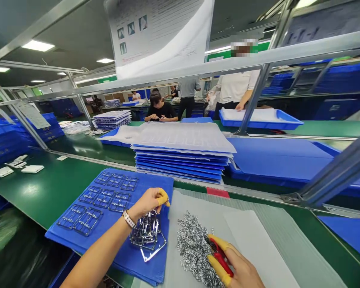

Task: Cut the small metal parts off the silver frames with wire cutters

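My left hand [152, 201], with yellow finger covers and a bracelet at the wrist, is pinched above the right part of a blue sheet [117, 244]. A tiny metallic thing shows at its fingertips, too small to name. Below it lies a heap of shiny metal frames [147, 232]; several more frames [105, 198] lie in rows to the left. My right hand [232, 262], also with yellow finger covers, is wrapped round red-handled pliers [220, 256]. The tips of the pliers are at the right edge of a pile of small silvery pieces [195, 248] on a pale sheet.
Behind the work area stands a tall stack of blue and white sheets [183, 156]. A metal rail [258, 196] and a slanting post [342, 172] cross the bench. Blue trays [261, 120] stand beyond, with several people behind them. White boxes [33, 169] lie at the left.
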Demonstrator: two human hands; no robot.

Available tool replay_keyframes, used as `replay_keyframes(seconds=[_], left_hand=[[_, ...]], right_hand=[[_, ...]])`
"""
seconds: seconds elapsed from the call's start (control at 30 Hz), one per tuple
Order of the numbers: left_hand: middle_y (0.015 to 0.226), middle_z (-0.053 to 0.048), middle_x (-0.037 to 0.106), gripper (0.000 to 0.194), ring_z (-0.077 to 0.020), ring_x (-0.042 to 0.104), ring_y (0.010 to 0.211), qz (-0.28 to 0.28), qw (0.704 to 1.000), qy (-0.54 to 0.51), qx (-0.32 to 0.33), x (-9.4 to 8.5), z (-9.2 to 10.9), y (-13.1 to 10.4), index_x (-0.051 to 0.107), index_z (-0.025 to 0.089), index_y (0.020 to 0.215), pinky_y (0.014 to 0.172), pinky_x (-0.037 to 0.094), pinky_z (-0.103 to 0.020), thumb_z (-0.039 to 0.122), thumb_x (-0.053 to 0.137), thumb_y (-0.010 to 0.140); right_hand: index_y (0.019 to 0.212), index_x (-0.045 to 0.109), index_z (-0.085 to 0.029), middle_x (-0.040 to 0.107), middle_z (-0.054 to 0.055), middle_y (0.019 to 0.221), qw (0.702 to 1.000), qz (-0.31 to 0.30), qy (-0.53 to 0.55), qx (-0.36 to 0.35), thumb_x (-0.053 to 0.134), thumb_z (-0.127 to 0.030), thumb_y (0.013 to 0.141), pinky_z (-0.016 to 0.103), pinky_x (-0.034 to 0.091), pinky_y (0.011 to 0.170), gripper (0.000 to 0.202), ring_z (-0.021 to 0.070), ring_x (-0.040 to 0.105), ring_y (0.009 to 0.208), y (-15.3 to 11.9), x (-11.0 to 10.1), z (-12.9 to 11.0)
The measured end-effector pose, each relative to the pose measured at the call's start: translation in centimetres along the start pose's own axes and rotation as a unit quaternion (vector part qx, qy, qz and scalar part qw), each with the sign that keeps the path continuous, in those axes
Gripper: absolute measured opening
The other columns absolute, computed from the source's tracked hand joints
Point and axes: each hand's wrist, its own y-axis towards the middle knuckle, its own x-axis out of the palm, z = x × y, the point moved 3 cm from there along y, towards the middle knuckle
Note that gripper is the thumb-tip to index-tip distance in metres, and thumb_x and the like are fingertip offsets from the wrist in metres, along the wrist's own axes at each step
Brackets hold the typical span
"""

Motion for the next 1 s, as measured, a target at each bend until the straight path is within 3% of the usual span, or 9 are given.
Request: replay_keyframes(seconds=[0.17,0.33,0.57,0.73,0.87,1.0], left_hand=[[0.073,-0.006,0.066,0.039,-0.0024,0.038,0.034,-0.049,0.990,-0.133,0.017,4.6,2.1,-1.1,0.051,0.014,0.080,0.036,0.025,-0.018,0.052,0.057,0.076],[0.065,-0.002,0.062,0.037,-0.0030,0.038,0.038,-0.059,0.981,-0.184,0.022,7.3,2.8,-1.2,0.052,0.014,0.076,0.039,0.027,-0.019,0.050,0.062,0.073],[0.065,-0.001,0.061,0.030,-0.0067,0.044,0.050,-0.058,0.982,-0.174,0.034,8.6,2.3,-1.1,0.057,0.014,0.077,0.045,0.029,-0.019,0.043,0.063,0.075],[0.066,-0.001,0.061,0.025,-0.0084,0.047,0.055,-0.061,0.984,-0.166,0.038,8.9,2.0,-1.2,0.059,0.013,0.077,0.050,0.031,-0.020,0.039,0.063,0.076],[0.065,-0.002,0.061,0.025,-0.0101,0.050,0.059,-0.063,0.982,-0.171,0.040,9.0,2.2,-1.2,0.059,0.013,0.077,0.054,0.034,-0.022,0.038,0.063,0.076],[0.066,-0.001,0.061,0.027,-0.0115,0.053,0.062,-0.076,0.979,-0.184,0.042,9.4,2.8,-1.3,0.059,0.014,0.077,0.057,0.037,-0.023,0.040,0.064,0.075]], right_hand=[[0.110,0.061,-0.023,0.066,0.007,0.105,1.000,-0.021,-0.009,0.018,0.053,-0.042,0.082,0.031,0.052,0.078,0.034,0.0186,0.063,0.085,1.1,-0.5,-2.4],[0.107,0.061,-0.023,0.066,0.007,0.102,0.999,-0.021,-0.015,0.023,0.050,-0.038,0.082,0.035,0.049,0.082,0.031,0.0207,0.062,0.088,1.8,-1.1,-2.6],[0.106,0.062,-0.023,0.066,0.006,0.098,0.999,-0.031,-0.026,0.029,0.050,-0.037,0.080,0.036,0.046,0.084,0.032,0.0225,0.060,0.094,1.8,-0.8,-1.3],[0.102,0.062,-0.023,0.065,0.005,0.098,0.997,-0.035,0.022,0.070,0.051,-0.039,0.078,0.035,0.046,0.080,0.030,0.0216,0.060,0.088,2.0,-0.7,-1.0],[0.097,0.061,-0.023,0.065,0.002,0.087,0.979,-0.014,0.153,0.134,0.057,-0.042,0.076,0.032,0.045,0.073,0.029,0.0186,0.058,0.077,2.8,0.4,-0.8],[0.089,0.059,-0.020,0.058,-0.003,0.069,0.918,0.022,0.359,0.168,0.065,-0.043,0.072,0.025,0.039,0.058,0.030,0.0115,0.049,0.060,3.9,2.5,-1.5]])
